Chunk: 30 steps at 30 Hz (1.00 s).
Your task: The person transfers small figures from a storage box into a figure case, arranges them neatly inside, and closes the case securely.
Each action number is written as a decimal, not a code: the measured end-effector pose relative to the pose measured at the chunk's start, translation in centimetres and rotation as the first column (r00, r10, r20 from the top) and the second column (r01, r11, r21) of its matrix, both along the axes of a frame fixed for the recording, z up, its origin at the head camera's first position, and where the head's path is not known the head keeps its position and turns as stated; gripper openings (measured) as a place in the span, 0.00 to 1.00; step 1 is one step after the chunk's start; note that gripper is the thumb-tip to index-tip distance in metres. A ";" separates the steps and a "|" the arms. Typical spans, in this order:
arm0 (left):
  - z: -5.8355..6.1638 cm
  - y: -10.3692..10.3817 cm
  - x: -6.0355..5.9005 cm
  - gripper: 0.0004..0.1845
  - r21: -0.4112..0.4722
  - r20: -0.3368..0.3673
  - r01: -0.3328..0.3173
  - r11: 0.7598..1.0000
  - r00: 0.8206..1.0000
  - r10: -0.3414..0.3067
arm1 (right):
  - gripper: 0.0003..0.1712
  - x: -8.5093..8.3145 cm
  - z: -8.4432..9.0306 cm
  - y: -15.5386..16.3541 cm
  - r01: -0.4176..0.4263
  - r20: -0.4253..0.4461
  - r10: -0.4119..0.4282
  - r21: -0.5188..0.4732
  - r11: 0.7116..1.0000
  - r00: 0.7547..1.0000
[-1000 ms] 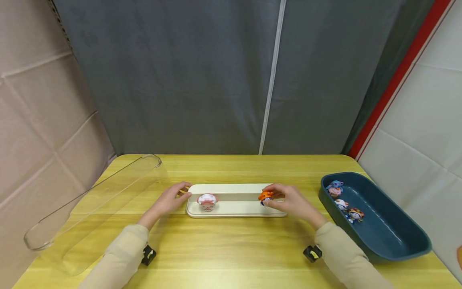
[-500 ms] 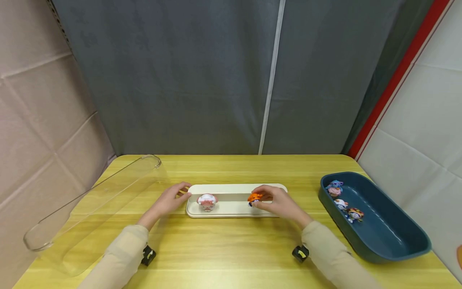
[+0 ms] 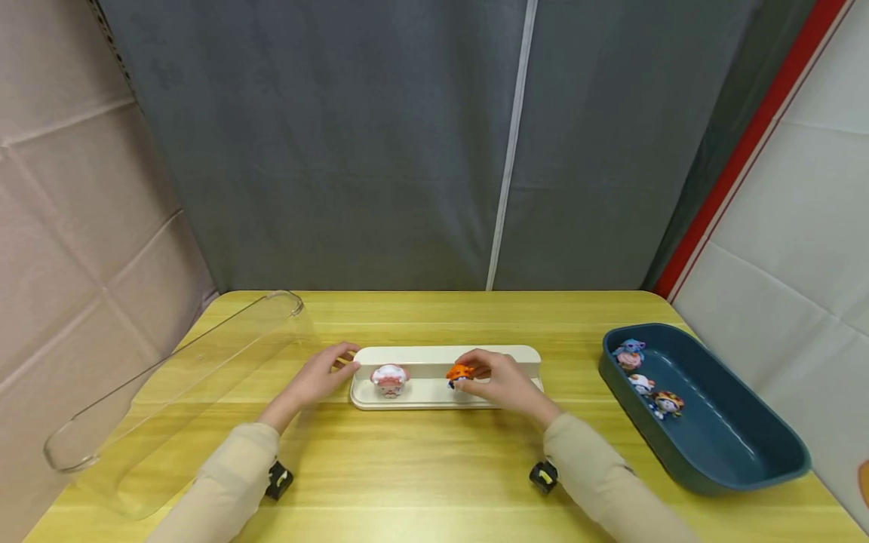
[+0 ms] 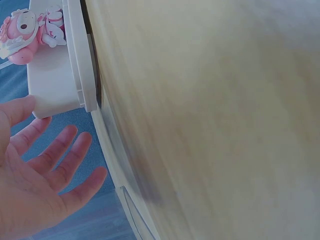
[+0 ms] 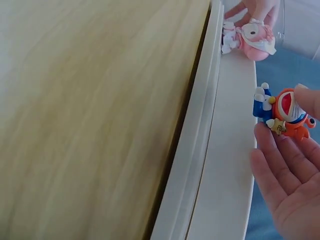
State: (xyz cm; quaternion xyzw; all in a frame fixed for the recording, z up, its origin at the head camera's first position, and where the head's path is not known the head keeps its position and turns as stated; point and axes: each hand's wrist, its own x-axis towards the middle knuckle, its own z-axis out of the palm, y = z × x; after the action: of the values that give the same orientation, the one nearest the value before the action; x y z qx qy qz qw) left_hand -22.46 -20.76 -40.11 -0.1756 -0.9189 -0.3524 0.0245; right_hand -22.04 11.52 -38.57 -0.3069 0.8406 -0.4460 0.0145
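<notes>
Head view: right hand is pinching the orange toy over the tray; left hand, fingers spread, is touching its end. Wrist view is revealing the toy's blue body.

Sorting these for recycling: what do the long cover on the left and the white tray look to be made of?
Long cover: clear, glossy plastic by the look; the table shows through it. White tray: probably smooth, matte cream plastic, with rounded moulded edges.

Yellow wooden table, white tray centre, clear lid left, blue tub right
</notes>
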 end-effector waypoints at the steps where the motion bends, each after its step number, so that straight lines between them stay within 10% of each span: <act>1: 0.0 0.0 0.0 0.17 0.002 0.001 -0.001 1.000 1.000 0.001 | 0.16 -0.1 -0.1 -0.1 -0.001 -0.010 0.001 0.006 1.000 1.000; 30: 0.1 0.1 0.2 0.17 -0.003 0.001 -0.003 1.000 1.000 0.003 | 0.15 0.0 -1.1 -3.7 0.010 -0.010 -0.009 0.051 0.999 1.000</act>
State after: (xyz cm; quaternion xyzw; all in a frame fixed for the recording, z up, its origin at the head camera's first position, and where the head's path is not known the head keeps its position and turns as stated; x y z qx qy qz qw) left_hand -22.25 -20.69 -40.01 -0.1743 -0.9196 -0.3513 0.0243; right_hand -22.06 7.84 -39.69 -0.3048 0.8532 -0.4229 0.0161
